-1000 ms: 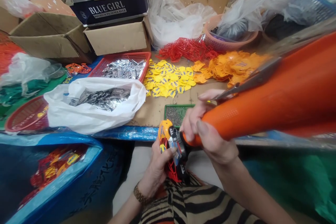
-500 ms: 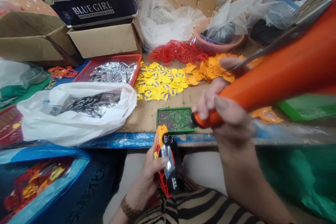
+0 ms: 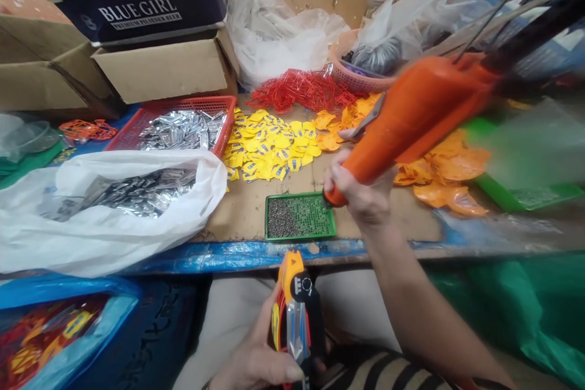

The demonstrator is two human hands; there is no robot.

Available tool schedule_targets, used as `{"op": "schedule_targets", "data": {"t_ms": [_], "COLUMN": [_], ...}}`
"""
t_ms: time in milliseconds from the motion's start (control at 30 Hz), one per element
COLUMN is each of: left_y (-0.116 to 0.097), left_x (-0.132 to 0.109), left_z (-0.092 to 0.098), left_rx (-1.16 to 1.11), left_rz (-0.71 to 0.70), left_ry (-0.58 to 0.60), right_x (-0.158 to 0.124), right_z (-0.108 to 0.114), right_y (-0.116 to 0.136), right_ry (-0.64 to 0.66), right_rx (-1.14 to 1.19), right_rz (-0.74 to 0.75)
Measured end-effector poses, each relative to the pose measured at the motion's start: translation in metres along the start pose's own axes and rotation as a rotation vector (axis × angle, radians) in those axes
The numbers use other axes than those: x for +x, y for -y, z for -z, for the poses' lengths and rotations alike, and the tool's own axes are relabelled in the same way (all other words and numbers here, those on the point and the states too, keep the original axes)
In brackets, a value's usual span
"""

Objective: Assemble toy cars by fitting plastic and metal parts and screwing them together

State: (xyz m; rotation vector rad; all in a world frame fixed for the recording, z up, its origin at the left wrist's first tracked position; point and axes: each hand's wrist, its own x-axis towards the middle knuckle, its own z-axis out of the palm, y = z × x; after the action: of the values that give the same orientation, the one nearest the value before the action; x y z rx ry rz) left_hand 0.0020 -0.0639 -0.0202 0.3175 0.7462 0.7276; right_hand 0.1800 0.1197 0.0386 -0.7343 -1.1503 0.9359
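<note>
Low in front of my lap, my left hand [image 3: 260,359] is closed around a toy car [image 3: 292,311] with orange and yellow plastic, black wheels and a silvery strip along its exposed underside. My right hand [image 3: 370,201] grips an orange power screwdriver [image 3: 397,140], tilted with its nose down and to the left. The screwdriver's tip is over the right end of a small green tray [image 3: 300,239]; whether it touches anything there cannot be made out. Tiny metal screws [image 3: 281,218] lie heaped in the tray's left part, and its right part is a grid of holes.
Yellow car parts [image 3: 269,143], orange shells [image 3: 441,164] and red frames [image 3: 306,88] are piled across the table. At left are a red basket [image 3: 231,125] of metal pieces and a white bag [image 3: 105,250]. A blue bag [image 3: 123,308] hangs open below.
The screwdriver has swung down, its nose still at the tray's right end and its body lower. The toy car and my left hand sit lower in view. The camera has shifted slightly.
</note>
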Motion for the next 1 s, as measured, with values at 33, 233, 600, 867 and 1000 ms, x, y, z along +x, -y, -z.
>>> {"op": "schedule_targets", "data": {"t_ms": [33,233,600,867,1000], "left_y": [0.001,0.005,-0.001,0.006,0.008], "left_x": [-0.001,-0.001,0.009,0.011,0.009], "left_z": [0.001,0.004,0.008,0.009,0.007], "left_rx": [0.011,0.116,0.162,0.158,0.103], "left_rz": [0.006,-0.088,-0.124,-0.080,-0.029], "left_ry": [-0.006,-0.043,0.143,0.198,0.190], "right_x": [-0.001,-0.003,-0.006,-0.005,-0.005], "right_z": [-0.002,-0.008,-0.006,-0.008,-0.011], "right_y": [-0.001,-0.012,-0.019,-0.022,-0.020], "right_ry": [0.005,0.020,0.013,0.016,0.016], "right_rx": [-0.003,0.005,-0.026,-0.086,-0.084], "right_rz": [-0.005,-0.022,-0.065,-0.019,-0.011]}}
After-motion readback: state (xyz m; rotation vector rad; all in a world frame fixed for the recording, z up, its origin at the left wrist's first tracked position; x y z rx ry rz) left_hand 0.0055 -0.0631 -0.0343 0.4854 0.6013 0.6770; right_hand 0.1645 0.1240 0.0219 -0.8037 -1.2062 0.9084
